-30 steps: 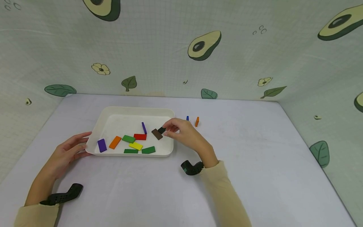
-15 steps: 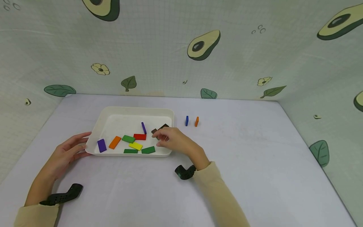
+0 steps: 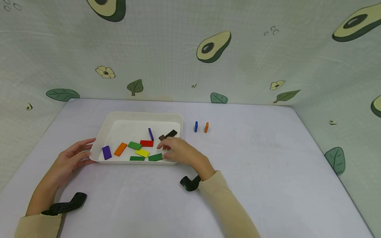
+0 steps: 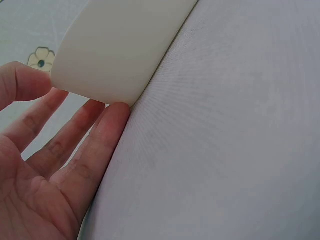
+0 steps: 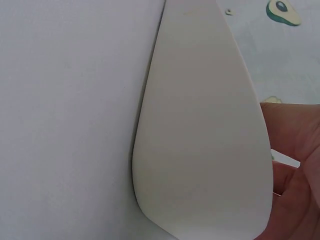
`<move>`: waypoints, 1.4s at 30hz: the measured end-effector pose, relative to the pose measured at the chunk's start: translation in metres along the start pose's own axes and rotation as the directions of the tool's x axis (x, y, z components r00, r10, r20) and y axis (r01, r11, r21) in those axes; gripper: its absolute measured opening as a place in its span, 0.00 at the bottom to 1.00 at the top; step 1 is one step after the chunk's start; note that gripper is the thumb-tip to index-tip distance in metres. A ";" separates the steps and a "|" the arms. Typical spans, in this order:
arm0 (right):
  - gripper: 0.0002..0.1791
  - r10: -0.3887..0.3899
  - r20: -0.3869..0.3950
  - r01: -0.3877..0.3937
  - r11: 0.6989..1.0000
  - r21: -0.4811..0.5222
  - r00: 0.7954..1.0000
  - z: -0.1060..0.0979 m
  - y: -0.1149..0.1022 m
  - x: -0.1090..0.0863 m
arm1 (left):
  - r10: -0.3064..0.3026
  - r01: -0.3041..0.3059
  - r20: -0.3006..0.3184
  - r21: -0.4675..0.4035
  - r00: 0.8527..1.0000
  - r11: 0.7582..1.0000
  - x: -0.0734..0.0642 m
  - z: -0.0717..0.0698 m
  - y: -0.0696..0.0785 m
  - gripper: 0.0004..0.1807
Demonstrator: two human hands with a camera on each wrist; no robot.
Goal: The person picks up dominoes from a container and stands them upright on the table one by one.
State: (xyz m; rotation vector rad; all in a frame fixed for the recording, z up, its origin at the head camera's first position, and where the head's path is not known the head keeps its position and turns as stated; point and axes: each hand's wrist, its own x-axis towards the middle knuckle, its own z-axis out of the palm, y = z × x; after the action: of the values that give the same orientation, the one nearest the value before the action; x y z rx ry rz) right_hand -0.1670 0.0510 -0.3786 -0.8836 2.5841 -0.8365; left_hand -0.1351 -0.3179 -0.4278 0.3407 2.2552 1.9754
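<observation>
My left hand (image 3: 69, 158) is at the left end of a white tray (image 3: 128, 113), fingers fairly straight. In the left wrist view, the thumb and fingertips meet the wall of the tray (image 4: 115, 50). My right hand (image 3: 180, 151) reaches over the tray's right end with bent fingers, thumb tip right at the end of a green block (image 3: 155, 157). Just beyond its fingers lie a black block (image 3: 171, 133) and a partly covered brown block (image 3: 161, 137). In the right wrist view, the tray's wall (image 5: 205, 130) hides the fingertips of this hand.
Also in the tray are a red block (image 3: 147, 143), a yellow block (image 3: 142, 153), an orange block (image 3: 120, 149), two purple and two more green ones. Right of the tray, a blue block (image 3: 196, 127) and an orange block (image 3: 206, 127) stand on the white table (image 3: 268, 165).
My right hand has let go of the black block, which lies by the tray's right wall. It has moved left and nearer, toward the green block. The left hand stays put.
</observation>
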 end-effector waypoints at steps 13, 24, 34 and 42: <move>0.17 0.005 -0.019 -0.008 0.984 -0.178 1.000 0.007 -0.002 0.003 | -0.010 0.010 -0.018 0.017 1.000 1.000 0.001 0.000 -0.001 0.24; 0.14 0.007 -0.046 -0.019 0.962 -0.273 0.999 0.010 0.000 0.006 | -0.018 0.018 -0.007 -0.017 1.000 1.000 0.003 -0.001 -0.001 0.24; 0.11 0.037 -0.041 -0.049 0.943 -0.330 0.998 0.011 -0.002 0.009 | -0.017 0.016 -0.018 -0.007 1.000 1.000 0.002 -0.001 -0.003 0.24; 0.10 0.034 -0.039 -0.046 0.931 -0.362 0.999 0.012 -0.001 0.010 | -0.012 0.012 -0.018 -0.004 1.000 1.000 0.002 0.000 -0.003 0.24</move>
State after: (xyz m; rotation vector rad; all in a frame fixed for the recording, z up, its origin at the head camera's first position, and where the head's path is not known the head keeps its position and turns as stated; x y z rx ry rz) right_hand -0.1688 0.0385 -0.3884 -0.9122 2.8263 -0.3648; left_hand -0.1371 -0.3181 -0.4308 0.3098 2.2591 1.9848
